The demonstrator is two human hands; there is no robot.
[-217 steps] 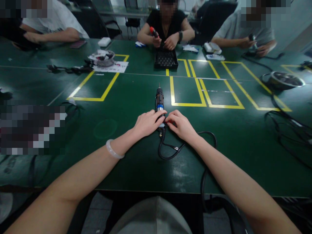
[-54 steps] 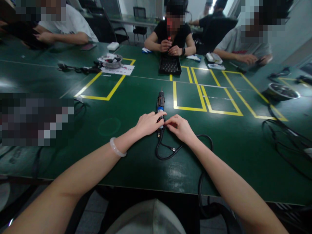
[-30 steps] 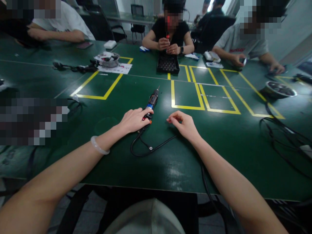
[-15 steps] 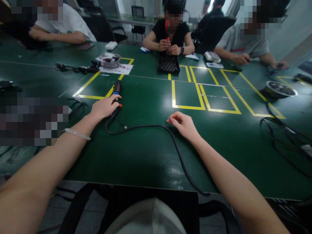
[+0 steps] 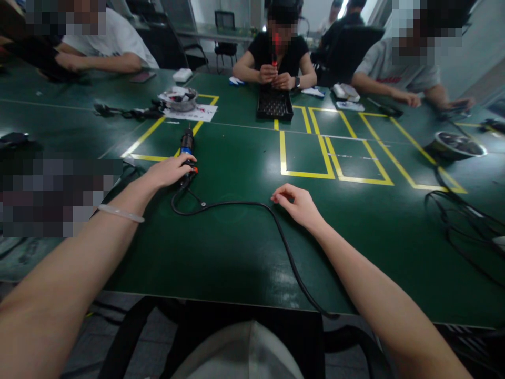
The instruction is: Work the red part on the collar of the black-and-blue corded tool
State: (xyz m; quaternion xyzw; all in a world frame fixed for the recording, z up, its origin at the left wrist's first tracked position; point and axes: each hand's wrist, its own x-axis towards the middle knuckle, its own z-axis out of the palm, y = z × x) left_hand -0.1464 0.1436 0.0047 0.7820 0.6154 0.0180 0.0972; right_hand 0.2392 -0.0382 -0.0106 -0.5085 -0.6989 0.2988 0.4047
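Observation:
My left hand (image 5: pixel 173 169) is wrapped around a black electric screwdriver (image 5: pixel 187 141) with a blue ring and an orange-red part near the thumb. Its thin bit points away from me, towards the far side of the table. From its rear a black cable (image 5: pixel 236 203) curves across the green table and over the front edge. To the right of that cable, my right hand (image 5: pixel 295 202) hovers over or rests on the tabletop; I cannot tell which. Its fingers are curled against the thumb, and I see nothing in them.
Yellow tape outlines (image 5: pixel 307 173) mark the green table (image 5: pixel 229 252). A clear bowl of small parts (image 5: pixel 179 99) stands on white paper. Across from me, a person holds a red-handled tool above a black tray (image 5: pixel 275 105). A round metal bowl (image 5: pixel 457 145) and loose cables (image 5: pixel 453 210) lie right.
The screwdriver has turned slightly, and its bit now shows. My right hand has barely moved. At the far right, a person's hand has shifted, and a dark tool lies near it.

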